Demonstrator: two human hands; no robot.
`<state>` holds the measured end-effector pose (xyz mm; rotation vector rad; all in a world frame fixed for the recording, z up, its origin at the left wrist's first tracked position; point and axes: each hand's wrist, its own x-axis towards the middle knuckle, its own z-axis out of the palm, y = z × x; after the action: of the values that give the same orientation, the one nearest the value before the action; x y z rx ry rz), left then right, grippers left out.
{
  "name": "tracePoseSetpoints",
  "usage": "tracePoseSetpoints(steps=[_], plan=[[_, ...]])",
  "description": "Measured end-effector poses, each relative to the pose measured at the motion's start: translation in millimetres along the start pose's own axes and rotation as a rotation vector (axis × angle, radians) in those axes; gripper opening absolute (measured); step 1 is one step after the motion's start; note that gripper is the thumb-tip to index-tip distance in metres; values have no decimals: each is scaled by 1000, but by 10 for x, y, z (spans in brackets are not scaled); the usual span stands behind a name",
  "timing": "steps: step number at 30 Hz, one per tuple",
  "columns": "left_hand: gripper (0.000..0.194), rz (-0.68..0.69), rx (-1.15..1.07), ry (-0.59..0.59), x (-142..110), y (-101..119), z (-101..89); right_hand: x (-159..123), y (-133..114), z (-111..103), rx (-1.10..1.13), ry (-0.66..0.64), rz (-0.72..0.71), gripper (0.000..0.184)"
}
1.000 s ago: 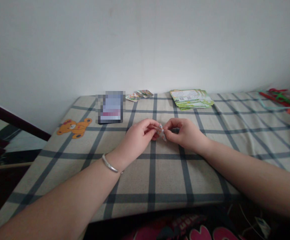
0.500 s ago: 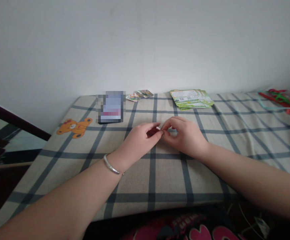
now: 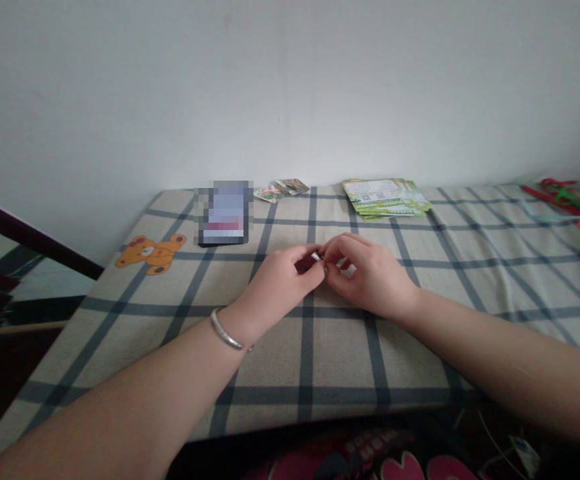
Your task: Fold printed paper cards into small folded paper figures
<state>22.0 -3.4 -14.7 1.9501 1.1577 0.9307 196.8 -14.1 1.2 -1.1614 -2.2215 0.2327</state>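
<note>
Over the middle of the checked tablecloth [image 3: 250, 287], my left hand [image 3: 295, 273] and my right hand [image 3: 365, 270] meet at their fingertips. Both are closed in a pinch around a small pale, shiny piece [image 3: 317, 256]. Most of that piece is hidden by the fingers, so its kind cannot be made out. A silver bangle [image 3: 225, 332] circles my left wrist.
A phone [image 3: 225, 212] with a blurred screen lies at the back left, near a teddy bear cutout [image 3: 151, 255]. Small printed cards [image 3: 281, 190] and a stack of green cards [image 3: 386, 199] lie by the wall. Coloured strips [image 3: 570, 203] sit at far right.
My hands stay together in nearly the same place. The small piece between the fingertips shows at a slightly different angle, and the whole view has shifted a little.
</note>
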Motion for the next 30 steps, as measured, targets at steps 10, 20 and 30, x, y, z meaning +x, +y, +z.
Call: tracePoseSetpoints(steps=[10,20,30], plan=[[25,-12,-50,-28,18,-42,-2,33,63,-5,272,-54,126,14],[23,-3,-73,-42,17,-54,-3,31,97,28,362,-51,124,12],[19,9,-44,-36,26,-36,-6,48,117,33,393,-54,125,13]])
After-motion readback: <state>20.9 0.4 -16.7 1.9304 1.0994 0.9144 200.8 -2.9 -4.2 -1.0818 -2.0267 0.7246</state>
